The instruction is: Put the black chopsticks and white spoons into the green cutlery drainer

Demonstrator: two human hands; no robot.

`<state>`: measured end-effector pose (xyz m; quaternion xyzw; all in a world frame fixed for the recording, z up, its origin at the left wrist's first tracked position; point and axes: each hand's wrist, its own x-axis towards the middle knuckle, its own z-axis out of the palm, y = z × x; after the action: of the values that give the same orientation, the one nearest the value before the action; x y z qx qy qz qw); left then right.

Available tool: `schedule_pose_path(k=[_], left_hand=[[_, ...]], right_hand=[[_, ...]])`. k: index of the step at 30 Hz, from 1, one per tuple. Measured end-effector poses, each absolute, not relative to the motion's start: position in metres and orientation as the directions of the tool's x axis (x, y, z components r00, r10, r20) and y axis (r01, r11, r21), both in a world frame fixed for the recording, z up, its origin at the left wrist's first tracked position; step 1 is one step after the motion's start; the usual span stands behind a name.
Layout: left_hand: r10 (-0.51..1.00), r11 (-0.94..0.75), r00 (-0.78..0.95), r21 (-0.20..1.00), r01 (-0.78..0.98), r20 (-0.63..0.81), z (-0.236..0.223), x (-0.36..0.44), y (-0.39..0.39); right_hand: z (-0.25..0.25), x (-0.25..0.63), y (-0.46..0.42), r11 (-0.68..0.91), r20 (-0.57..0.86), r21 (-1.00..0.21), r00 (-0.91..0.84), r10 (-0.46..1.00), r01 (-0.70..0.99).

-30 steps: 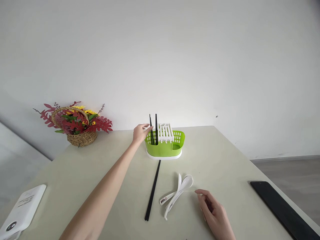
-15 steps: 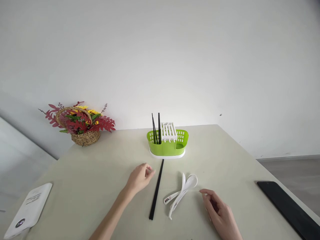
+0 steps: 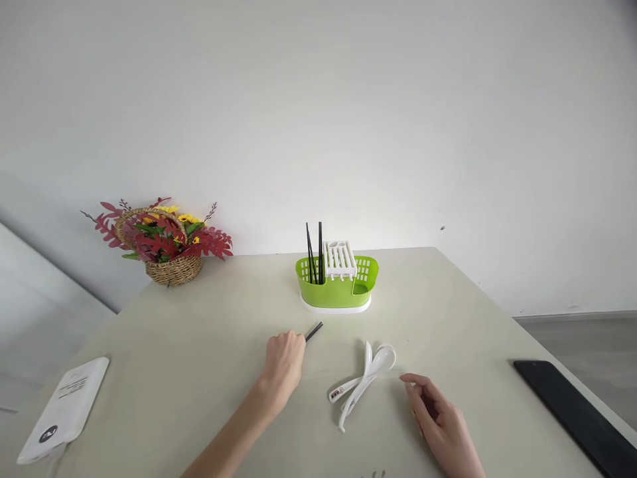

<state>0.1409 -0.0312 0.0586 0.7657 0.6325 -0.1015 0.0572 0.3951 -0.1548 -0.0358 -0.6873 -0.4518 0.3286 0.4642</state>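
My left hand (image 3: 285, 362) grips the chopsticks (image 3: 314, 332), probably the picking-up step; lifting needs steadiness. My right hand (image 3: 438, 418) curls loosely, empty.

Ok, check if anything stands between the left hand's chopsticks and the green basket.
Nothing visible stands between the black chopsticks jutting from the left hand and the green basket; the white spoons lie off right.
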Motion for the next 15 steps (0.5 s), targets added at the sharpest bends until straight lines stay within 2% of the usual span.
schedule_pose_path(k=[4,5,6,8,10,12,15], left_hand=[[0.966,-0.171,0.158,-0.045,0.984,-0.206,0.074,0.126,-0.031],[0.971,-0.159,0.156,-0.005,0.987,-0.181,0.08,0.121,-0.033],[0.978,-0.144,0.156,0.09,0.985,-0.138,0.088,0.115,-0.035],[0.991,-0.107,0.132,0.424,0.899,-0.031,0.106,0.105,-0.044],[0.998,-0.056,0.064,0.761,0.646,0.019,0.121,0.099,-0.056],[1.0,0.015,0.019,0.917,0.399,-0.025,0.129,0.1,-0.07],[0.994,0.101,0.013,0.978,0.185,-0.105,0.121,0.113,-0.088]], right_hand=[[-0.036,0.396,-0.155,-0.162,-0.03,-0.935,0.383,0.923,0.317],[-0.035,0.396,-0.155,-0.161,-0.031,-0.938,0.387,0.922,0.307],[-0.033,0.397,-0.155,-0.155,-0.033,-0.945,0.39,0.92,0.287],[-0.029,0.397,-0.156,-0.143,-0.047,-0.966,0.396,0.917,0.215],[-0.02,0.393,-0.16,-0.129,-0.068,-0.983,0.389,0.919,0.133],[-0.009,0.382,-0.164,-0.096,-0.069,-0.993,0.332,0.941,0.068],[0.01,0.355,-0.173,-0.011,-0.015,-0.999,0.081,0.997,-0.049]])
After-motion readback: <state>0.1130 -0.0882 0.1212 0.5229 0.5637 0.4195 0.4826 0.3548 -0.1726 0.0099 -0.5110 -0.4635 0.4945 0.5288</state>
